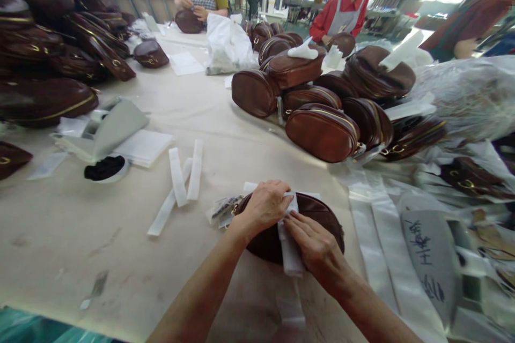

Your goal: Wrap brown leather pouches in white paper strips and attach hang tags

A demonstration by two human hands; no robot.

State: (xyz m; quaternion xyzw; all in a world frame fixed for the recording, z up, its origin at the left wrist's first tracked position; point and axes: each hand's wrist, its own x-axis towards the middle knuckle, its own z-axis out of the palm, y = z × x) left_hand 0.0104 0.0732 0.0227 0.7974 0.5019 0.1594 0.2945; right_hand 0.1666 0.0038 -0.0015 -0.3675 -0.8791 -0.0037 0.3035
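In the head view, a dark brown oval zippered bag (pixel 322 217) lies on the table in front of me. A translucent white strip (pixel 292 260) crosses over the middle of it. My left hand (pixel 267 203) is closed at the strip's far end, its fingers bent around it. My right hand (pixel 311 238) lies on the bag with fingers stretched out, their tips on the strip; its thumb is hidden. Beside the bag's left end sits a small clear plastic packet (pixel 225 211) near a gold ring. Another white strip (pixel 250 187) shows partly behind the bag.
Loose white strips (pixel 185 174) lie to the left, near a grey tape dispenser (pixel 116 126) and a black-filled roll (pixel 105 169). Brown bags (pixel 322 131) are piled ahead; more bags (pixel 44 99) heap at left. A second grey dispenser (pixel 428 257) stands right. Two co-workers handle bags across the table.
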